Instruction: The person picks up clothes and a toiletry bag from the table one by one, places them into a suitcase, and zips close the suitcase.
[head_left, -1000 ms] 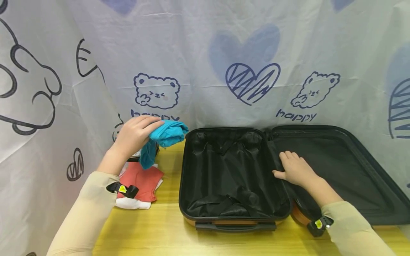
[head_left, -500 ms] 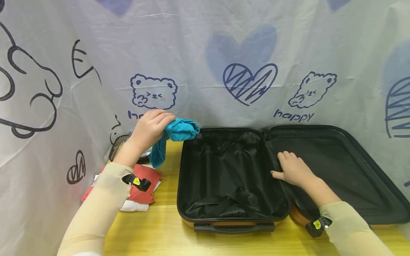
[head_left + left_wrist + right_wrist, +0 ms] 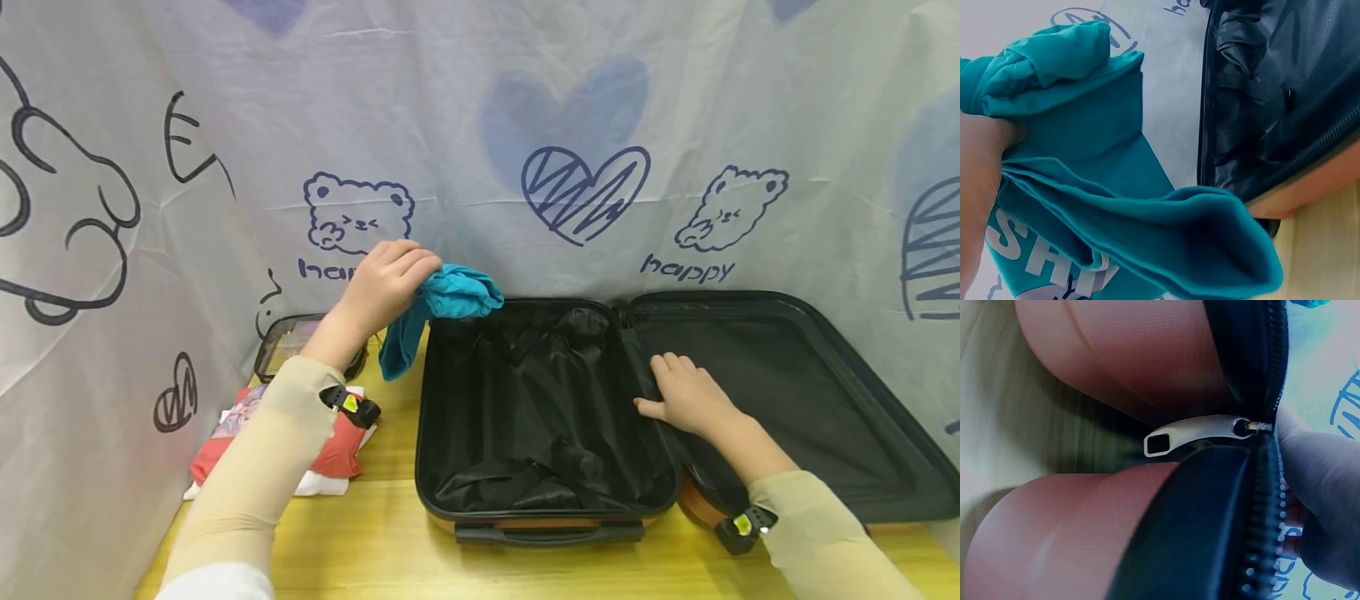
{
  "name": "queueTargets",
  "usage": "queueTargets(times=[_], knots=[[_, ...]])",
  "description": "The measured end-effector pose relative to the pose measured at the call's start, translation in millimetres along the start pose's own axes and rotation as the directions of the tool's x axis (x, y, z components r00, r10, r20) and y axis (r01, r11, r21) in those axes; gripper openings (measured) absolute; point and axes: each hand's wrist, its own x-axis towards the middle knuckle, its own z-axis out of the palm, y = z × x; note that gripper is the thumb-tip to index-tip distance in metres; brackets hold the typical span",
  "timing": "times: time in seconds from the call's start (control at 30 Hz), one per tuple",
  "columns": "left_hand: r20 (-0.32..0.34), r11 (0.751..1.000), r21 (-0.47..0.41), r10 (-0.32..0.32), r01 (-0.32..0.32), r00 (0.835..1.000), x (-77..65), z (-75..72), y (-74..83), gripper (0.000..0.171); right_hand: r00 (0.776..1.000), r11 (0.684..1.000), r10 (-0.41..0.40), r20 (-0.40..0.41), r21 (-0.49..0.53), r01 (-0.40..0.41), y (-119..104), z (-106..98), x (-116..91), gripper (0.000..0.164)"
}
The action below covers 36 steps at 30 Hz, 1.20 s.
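Observation:
My left hand grips a folded teal garment at the back left corner of an open suitcase. One part of the cloth hangs down below the fingers. Large pale letters show on the garment in the left wrist view, where its folded layers spread apart. On the suitcase's inner edge beside the lid rests my right hand, thumb apart from the other fingers. A metal zipper pull sits by that edge in the right wrist view, with the hand partly hidden behind the zipper teeth.
Folded red and white clothes lie on the wooden table at left, partly behind my left forearm. Behind them is a black-edged clear case. A printed curtain hangs close behind the suitcase, whose lid lies flat at right.
My left hand has moved right and slightly up, bringing the teal garment from above the clothes to the suitcase's back left corner. The right hand has stayed in place.

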Motion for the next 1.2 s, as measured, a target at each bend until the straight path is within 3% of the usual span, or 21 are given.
queueTargets(times=[0.23, 0.37, 0.47, 0.53, 0.67, 0.77, 0.93, 1.2], knots=[[-0.050, 1.000, 0.001, -0.018, 0.018, 0.999, 12.9, 16.0, 0.1, 0.022, 1.000, 1.000, 0.000, 0.007, 0.004, 0.000, -1.0, -1.9, -1.1, 0.058], [-0.060, 0.996, -0.068, -0.053, 0.048, 0.997, 21.5, 25.2, 0.8, 0.022, 1.000, 1.000, 0.002, 0.004, 0.000, -0.002, -0.5, -2.2, -1.3, 0.059], [-0.050, 0.983, -0.143, -0.125, 0.117, 0.991, 24.8, 32.8, 2.0, 0.023, 1.000, 1.000, 0.001, -0.001, 0.003, -0.001, 0.0, -1.8, -1.2, 0.059], [-0.027, 0.965, -0.180, -0.198, 0.190, 0.980, 25.4, 37.3, 2.9, 0.023, 1.000, 1.000, -0.001, -0.005, 0.006, 0.001, 0.1, -1.3, -1.2, 0.058], [0.004, 0.915, -0.238, -0.335, 0.326, 0.942, 24.6, 46.1, 3.8, 0.022, 1.000, 1.000, -0.003, -0.009, 0.010, 0.003, 0.0, -0.7, -1.0, 0.055], [0.025, 0.879, -0.293, -0.387, 0.377, 0.922, 23.8, 52.0, 3.6, 0.022, 1.000, 1.000, -0.007, -0.015, 0.009, 0.007, -0.5, -1.1, -0.9, 0.054], [0.042, 0.844, -0.351, -0.419, 0.406, 0.907, 23.1, 62.5, 3.0, 0.022, 1.000, 1.000, -0.006, -0.019, 0.010, 0.007, -1.1, -2.2, -1.3, 0.053], [0.029, 0.850, -0.377, -0.386, 0.368, 0.922, 25.4, 76.7, 5.7, 0.025, 0.999, 1.000, -0.014, -0.030, 0.000, 0.014, -0.5, -2.0, -3.0, 0.055]])
